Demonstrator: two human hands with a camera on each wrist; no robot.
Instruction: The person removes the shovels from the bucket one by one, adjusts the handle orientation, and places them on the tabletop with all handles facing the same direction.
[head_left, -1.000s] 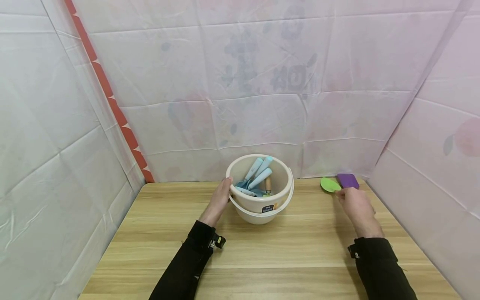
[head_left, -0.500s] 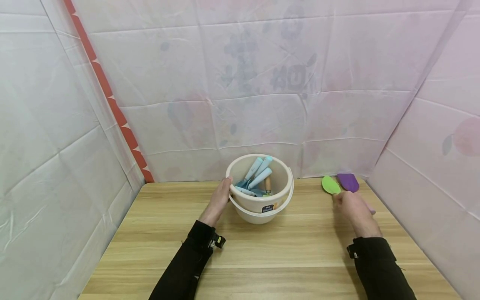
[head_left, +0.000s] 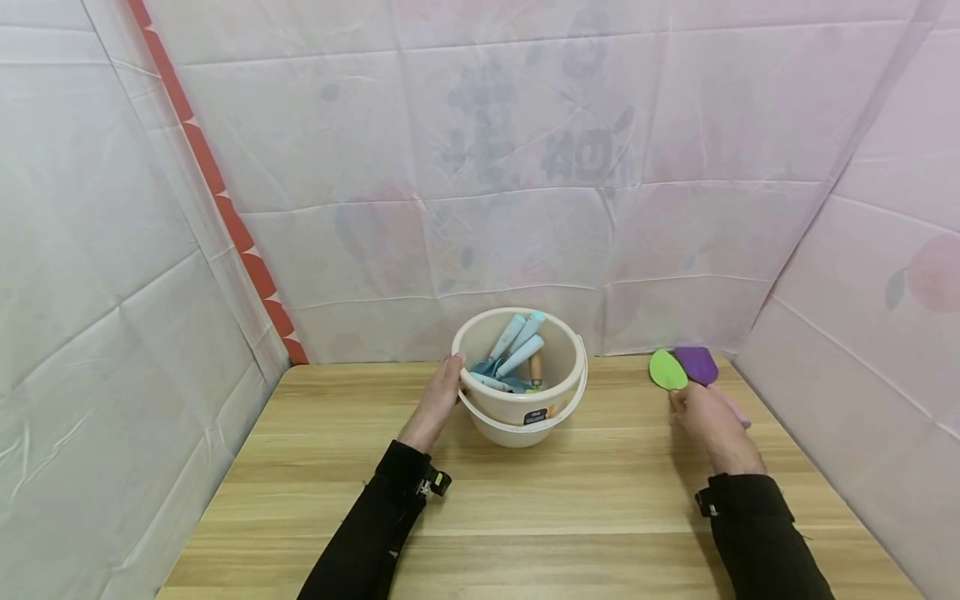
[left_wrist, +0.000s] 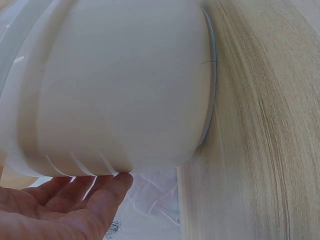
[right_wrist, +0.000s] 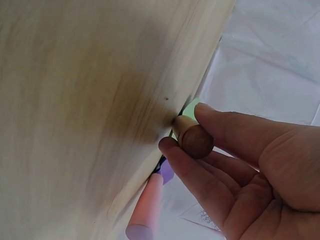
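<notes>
Since a second ago our right hand [head_left: 705, 414] has tilted the green spatula [head_left: 667, 369] up off the bench [head_left: 570, 508], pinching its wooden handle [right_wrist: 195, 141]; our left hand [head_left: 440, 398] rests flat-fingered against the white bucket [head_left: 521, 417]; the purple spatula [head_left: 699, 364] lies beside.

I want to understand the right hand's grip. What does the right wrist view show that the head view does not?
Only the right wrist view shows the fingers pinching the brown wooden handle end. Only the head view shows the white bucket, the left hand on it, and the purple spatula head. Both show the right hand, the green spatula and the table.
</notes>
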